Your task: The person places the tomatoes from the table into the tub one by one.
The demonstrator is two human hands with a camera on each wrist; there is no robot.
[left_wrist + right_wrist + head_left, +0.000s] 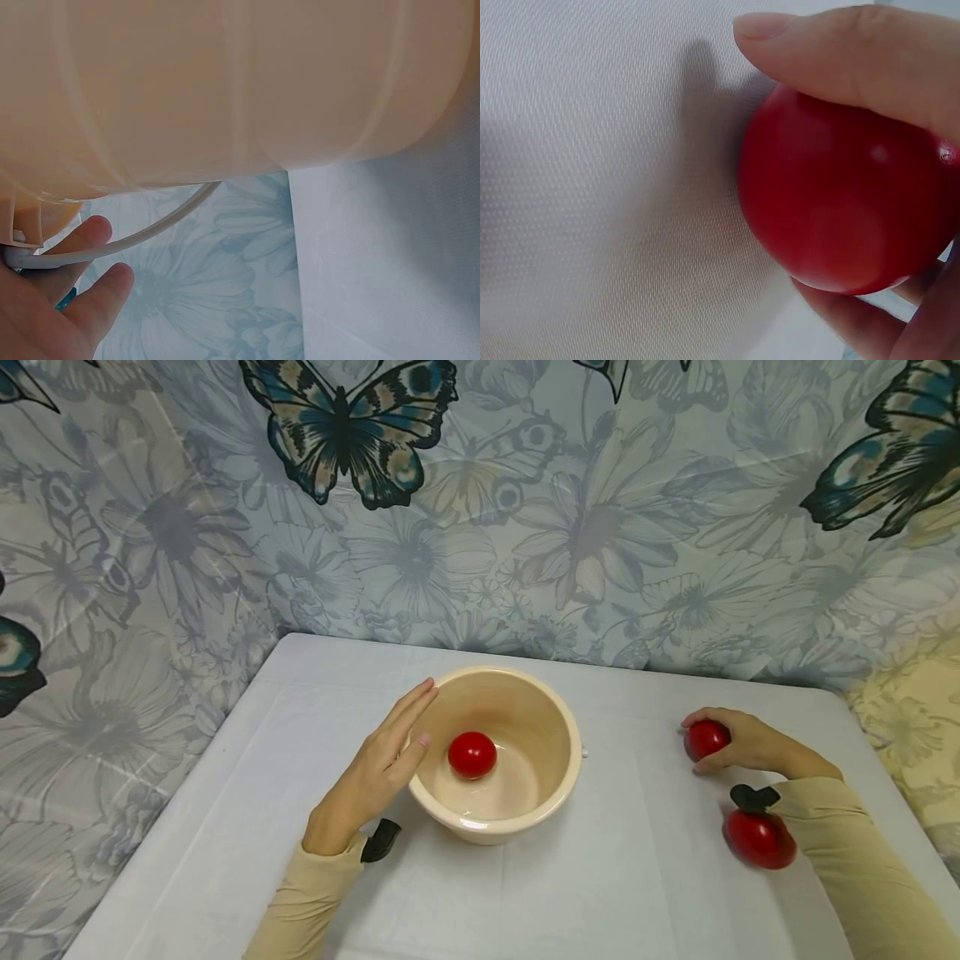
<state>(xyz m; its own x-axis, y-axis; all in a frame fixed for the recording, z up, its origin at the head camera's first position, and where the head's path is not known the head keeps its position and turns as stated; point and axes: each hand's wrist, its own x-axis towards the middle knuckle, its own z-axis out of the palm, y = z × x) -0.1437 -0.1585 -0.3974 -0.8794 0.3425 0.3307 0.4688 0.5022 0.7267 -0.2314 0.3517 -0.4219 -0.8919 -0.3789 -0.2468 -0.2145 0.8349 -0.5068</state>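
Note:
A beige plastic bucket (551, 806) stands mid-table with a glossy red ball (472, 755) inside. My left hand (371, 781) lies along the bucket's left rim, its fingers straight. In the left wrist view, fingers (105, 300) of this hand show beside the bucket's ribbed wall (240, 90) and its thin white handle (161, 226). On the right side of the table, my right hand (746, 743) grips a second red ball (707, 740) between thumb and fingers. The right wrist view shows this ball (847, 195) close over the white cloth, thumb across one side and fingers curled beneath the other.
A third red ball (759, 838) sits next to the right sleeve, under the black wrist camera (752, 798). White cloth (600, 893) covers the table. Behind it hangs a floral curtain (480, 552) with large butterflies.

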